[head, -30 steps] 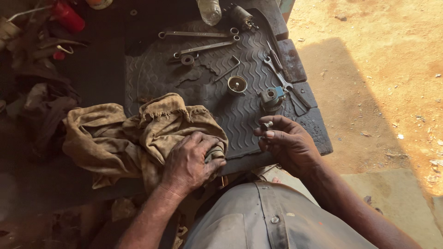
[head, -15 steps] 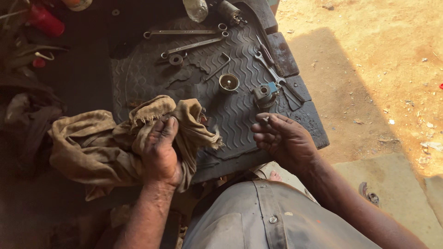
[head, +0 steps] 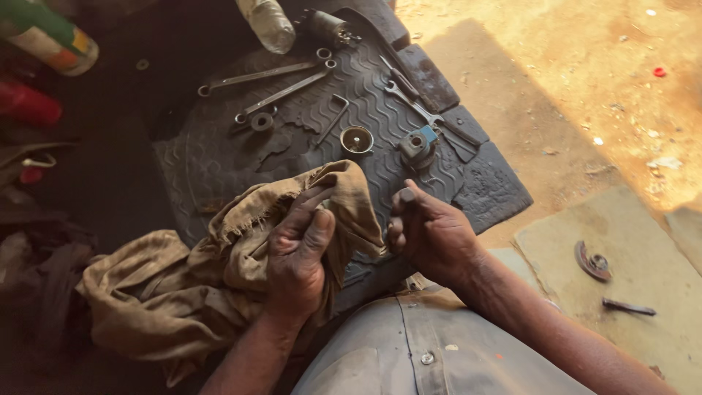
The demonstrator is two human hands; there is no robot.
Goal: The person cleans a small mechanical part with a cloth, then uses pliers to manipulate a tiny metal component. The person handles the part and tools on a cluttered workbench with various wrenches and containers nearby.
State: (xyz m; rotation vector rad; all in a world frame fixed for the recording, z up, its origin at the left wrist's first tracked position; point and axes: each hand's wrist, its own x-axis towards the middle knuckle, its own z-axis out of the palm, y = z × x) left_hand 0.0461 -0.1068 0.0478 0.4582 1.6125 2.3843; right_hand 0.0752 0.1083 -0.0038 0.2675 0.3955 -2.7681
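A: What is being held in the lower middle of the frame?

B: A tan rag (head: 219, 285), frayed and stained, is gripped by the left hand (head: 296, 256); the fingers are curled around a bunched fold of it, thumb pressed on top. The rest of the cloth is spread toward the lower left, over the edge of the ribbed black rubber mat (head: 219, 161).

A: And the right hand (head: 431, 234)?

B: It is closed loosely, and a small dark metal part (head: 406, 194) is pinched at the fingertips, just right of the rag and touching none of it. The part's exact shape cannot be told; only a rounded dark end is shown.

A: How might the wiping be done well?

B: In my judgement, a cleaner fold of cloth should be brought up around the part, and the part should be turned within it rather than rubbed on one side only. The grip should be kept firm, since so small a piece is easily dropped onto the mat.

A: What is laid out above the hands?

B: Two long spanners (head: 270, 84) are set near the top centre, a small round metal cup (head: 357, 139) below them, and a grey-and-blue cylindrical fitting (head: 418, 145) just to its right.
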